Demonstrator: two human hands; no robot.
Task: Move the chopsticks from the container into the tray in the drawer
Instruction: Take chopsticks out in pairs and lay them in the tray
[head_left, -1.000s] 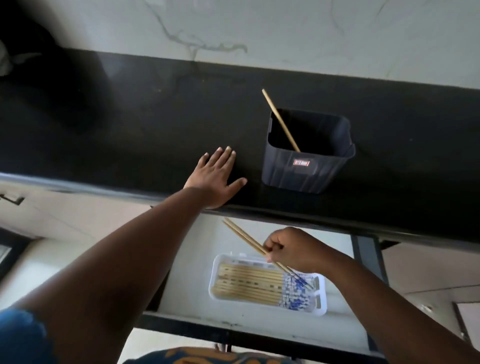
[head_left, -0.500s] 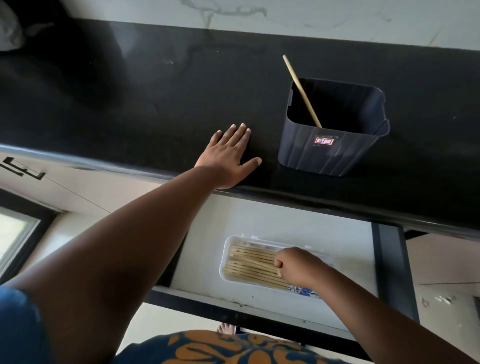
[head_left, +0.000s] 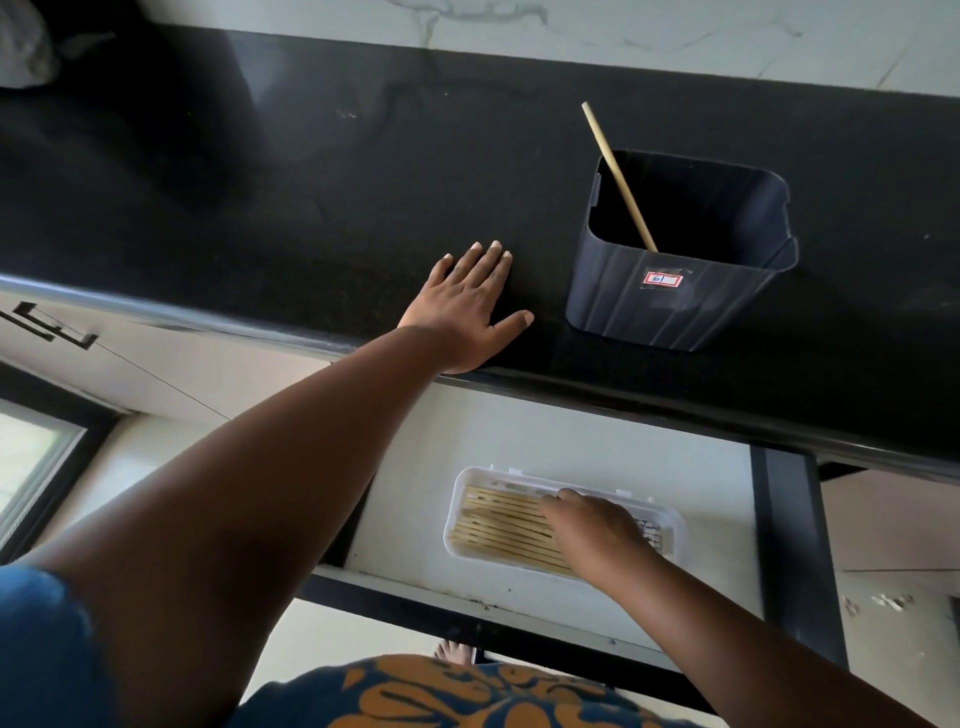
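A dark grey container (head_left: 670, 306) stands on the black counter, with one wooden chopstick (head_left: 618, 174) leaning out of its far left corner. Below, the open drawer (head_left: 571, 441) holds a white tray (head_left: 672, 519) filled with several wooden chopsticks (head_left: 498, 530) lying side by side. My right hand (head_left: 592, 525) lies flat over the tray's right half, fingers spread on the chopsticks and hiding their patterned ends. My left hand (head_left: 467, 306) rests palm down on the counter edge, left of the container, holding nothing.
The black counter (head_left: 311, 182) runs across the view, backed by a pale marble wall (head_left: 675, 31). The drawer's dark front rail (head_left: 467, 608) sits close to my body. A cabinet handle (head_left: 47, 327) shows at the left, and a floor with a bare foot (head_left: 454, 652) below.
My right hand carried a pair of chopsticks down into the tray and let them go; it now lies spread over them. My left hand stayed put on the counter.
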